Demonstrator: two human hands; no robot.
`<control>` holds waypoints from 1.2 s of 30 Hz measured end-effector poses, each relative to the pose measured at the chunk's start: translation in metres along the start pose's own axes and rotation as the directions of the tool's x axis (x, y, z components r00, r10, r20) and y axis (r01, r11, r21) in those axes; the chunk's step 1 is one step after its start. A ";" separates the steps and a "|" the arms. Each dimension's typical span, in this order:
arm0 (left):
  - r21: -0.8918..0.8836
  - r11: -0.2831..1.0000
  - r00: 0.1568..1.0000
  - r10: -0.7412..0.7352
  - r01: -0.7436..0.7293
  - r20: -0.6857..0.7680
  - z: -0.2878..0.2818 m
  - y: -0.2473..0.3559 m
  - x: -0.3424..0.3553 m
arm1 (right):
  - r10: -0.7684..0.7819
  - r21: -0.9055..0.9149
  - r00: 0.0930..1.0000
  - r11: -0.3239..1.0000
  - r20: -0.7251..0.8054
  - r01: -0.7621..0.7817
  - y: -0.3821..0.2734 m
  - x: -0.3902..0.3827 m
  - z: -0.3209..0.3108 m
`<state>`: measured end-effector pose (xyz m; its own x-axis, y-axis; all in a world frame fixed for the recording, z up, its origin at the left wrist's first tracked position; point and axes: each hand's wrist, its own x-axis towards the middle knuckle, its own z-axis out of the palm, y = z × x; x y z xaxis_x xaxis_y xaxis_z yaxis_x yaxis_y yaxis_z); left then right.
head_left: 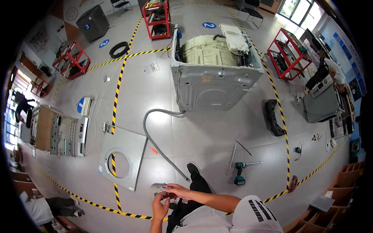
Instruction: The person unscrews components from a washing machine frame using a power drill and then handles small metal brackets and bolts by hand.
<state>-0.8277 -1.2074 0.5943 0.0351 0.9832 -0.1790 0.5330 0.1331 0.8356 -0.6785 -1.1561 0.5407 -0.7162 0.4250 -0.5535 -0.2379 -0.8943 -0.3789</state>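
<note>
Low in the middle, my left hand (pixel 158 206) and my right hand (pixel 178 191) are together in front of my body. Fingers of both close round something small and dark, with thin metal-looking tips sticking up from it. Its kind is too small to tell. A grey drain hose (pixel 161 152) runs from the back of an opened washing machine (pixel 217 87) and ends on the floor just beyond my hands. Off to their right a teal cordless drill (pixel 239 174) lies near a T-handle wrench (pixel 234 153).
A washer front panel (pixel 134 163) with a round hole lies left, beside an orange-red piece (pixel 154 150). A black curved block (pixel 273 118) rests right. Red tool carts (pixel 289 58) stand around the taped bay. Another person (pixel 46 206) is at lower left.
</note>
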 end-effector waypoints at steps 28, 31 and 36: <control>0.157 0.977 0.990 0.141 -0.142 0.015 0.056 0.092 0.088 | -0.201 0.190 0.979 0.962 0.015 0.195 -0.103 -0.065 -0.059; 0.107 0.985 0.990 0.133 -0.138 0.052 0.070 0.094 0.095 | -0.234 0.176 0.972 0.956 -0.030 0.236 -0.095 -0.067 -0.072; 0.069 0.991 0.977 0.101 -0.116 0.186 0.078 0.087 0.090 | -0.210 0.283 0.977 0.935 -0.046 0.215 -0.078 -0.084 -0.069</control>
<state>-0.7126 -1.1168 0.6105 0.2451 0.9513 -0.1868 0.5827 0.0094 0.8126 -0.5540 -1.1124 0.5655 -0.6191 0.6097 -0.4950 -0.5619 -0.7843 -0.2631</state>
